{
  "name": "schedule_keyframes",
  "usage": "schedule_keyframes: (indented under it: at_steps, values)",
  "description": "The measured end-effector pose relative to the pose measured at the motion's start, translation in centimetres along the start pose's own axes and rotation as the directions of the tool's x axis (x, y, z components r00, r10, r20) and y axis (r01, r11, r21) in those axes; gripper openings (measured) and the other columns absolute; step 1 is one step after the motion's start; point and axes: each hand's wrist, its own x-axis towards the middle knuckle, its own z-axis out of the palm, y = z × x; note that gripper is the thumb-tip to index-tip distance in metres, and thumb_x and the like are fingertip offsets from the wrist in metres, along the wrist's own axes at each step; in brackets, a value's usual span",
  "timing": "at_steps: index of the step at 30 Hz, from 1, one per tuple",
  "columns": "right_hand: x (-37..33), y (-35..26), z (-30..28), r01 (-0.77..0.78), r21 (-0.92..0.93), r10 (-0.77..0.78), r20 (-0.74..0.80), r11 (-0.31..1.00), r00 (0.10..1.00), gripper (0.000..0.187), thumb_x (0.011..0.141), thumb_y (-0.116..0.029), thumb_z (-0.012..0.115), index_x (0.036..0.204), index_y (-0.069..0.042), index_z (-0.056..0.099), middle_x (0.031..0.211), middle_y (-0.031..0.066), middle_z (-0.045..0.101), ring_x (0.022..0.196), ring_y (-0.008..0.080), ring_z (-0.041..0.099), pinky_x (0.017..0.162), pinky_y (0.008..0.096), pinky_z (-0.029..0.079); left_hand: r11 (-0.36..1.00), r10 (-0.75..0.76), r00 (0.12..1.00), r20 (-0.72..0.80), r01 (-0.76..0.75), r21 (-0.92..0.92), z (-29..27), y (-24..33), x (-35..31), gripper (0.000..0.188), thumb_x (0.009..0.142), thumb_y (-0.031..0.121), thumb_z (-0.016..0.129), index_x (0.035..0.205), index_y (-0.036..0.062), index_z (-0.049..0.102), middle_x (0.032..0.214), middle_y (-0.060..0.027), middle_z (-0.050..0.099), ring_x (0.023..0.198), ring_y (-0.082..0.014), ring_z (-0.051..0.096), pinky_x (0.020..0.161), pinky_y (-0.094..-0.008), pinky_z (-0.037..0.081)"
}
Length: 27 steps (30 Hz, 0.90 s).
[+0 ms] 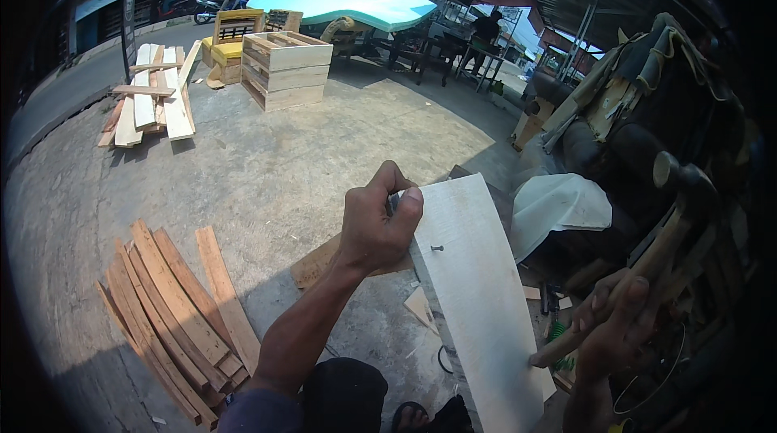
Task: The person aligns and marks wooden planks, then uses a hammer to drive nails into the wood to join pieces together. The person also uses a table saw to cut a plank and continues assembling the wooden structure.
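A long pale wooden board (477,287) slants up in front of me. My left hand (379,221) is closed at its upper left edge, thumb on top; something small and dark shows between the fingers, too hidden to name. A nail (437,248) stands partly out of the board's face, just below and right of that hand. On the right, my right hand (619,320) grips a hammer (665,259) by its wooden handle. The hammer's metal head is raised, well apart from the nail, and the handle's butt end is near the board's lower right edge.
Curved wooden strips (174,303) lie at the lower left. A stack of planks (154,97), a slatted wooden frame (291,69) and a yellow chair frame (227,48) stand farther off. White cloth (558,210) lies to the right. Another person (486,32) is at the back, under an awning.
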Motion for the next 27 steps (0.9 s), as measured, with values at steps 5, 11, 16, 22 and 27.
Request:
schedule_keyframes:
  at_steps: [5,11,16,22,27]
  values:
    - [0.6,-2.0,0.2,0.063,-0.556,-0.039,0.056,0.829,0.998,0.053,0.109,-0.024,0.052,0.154,0.004,0.041,0.082,0.0101,0.067,0.065,0.0153,0.065,0.055,0.0348,0.052,1.0,0.002,0.999,0.034,-0.003,0.007,0.0,0.6,0.0,0.026,0.095,0.024,0.059,0.085,0.0004,0.056,0.058,-0.0076,0.057,0.052,-0.0116,0.053,0.049,-0.0329,0.043]
    - [1.5,-1.4,0.9,0.177,-0.364,-0.17,0.051,0.914,0.984,0.057,0.102,-0.019,0.062,0.154,-0.003,0.043,0.084,0.0154,0.07,0.06,0.0271,0.065,0.057,0.0388,0.05,0.996,-0.093,0.995,0.038,0.092,0.005,-0.1,0.9,0.6,0.027,0.093,0.025,0.058,0.083,-0.0001,0.057,0.063,-0.0029,0.056,0.061,-0.0083,0.049,0.054,-0.0298,0.041]
    - [0.8,-1.4,-1.1,-0.036,-0.105,0.02,-0.147,0.994,0.989,0.057,0.1,-0.016,0.066,0.151,-0.001,0.046,0.088,0.0192,0.072,0.067,0.0328,0.07,0.065,0.0406,0.054,0.998,-0.069,0.997,0.041,0.069,-0.002,-0.3,1.0,0.4,0.028,0.093,0.025,0.058,0.083,-0.0004,0.057,0.064,-0.0037,0.057,0.061,-0.0087,0.05,0.054,-0.0304,0.041]
    - [1.0,-1.9,-0.2,0.145,-0.517,-0.11,0.098,0.844,0.989,0.059,0.102,-0.018,0.065,0.154,-0.005,0.043,0.081,0.0177,0.071,0.066,0.0333,0.071,0.063,0.0448,0.055,0.998,-0.062,0.997,0.053,0.061,0.032,0.5,1.0,0.3,0.027,0.093,0.024,0.059,0.082,-0.0006,0.057,0.063,-0.0058,0.059,0.06,-0.0093,0.052,0.054,-0.0309,0.042]
    - [1.3,-2.4,2.1,0.298,-0.622,0.011,0.442,0.724,0.897,0.055,0.102,-0.011,0.062,0.153,-0.003,0.045,0.084,0.0191,0.073,0.067,0.0321,0.073,0.061,0.0452,0.057,0.999,-0.042,0.999,-0.016,0.042,-0.002,0.7,0.9,0.1,0.028,0.093,0.025,0.06,0.081,-0.0007,0.058,0.061,-0.0058,0.058,0.058,-0.0093,0.051,0.053,-0.0307,0.042]
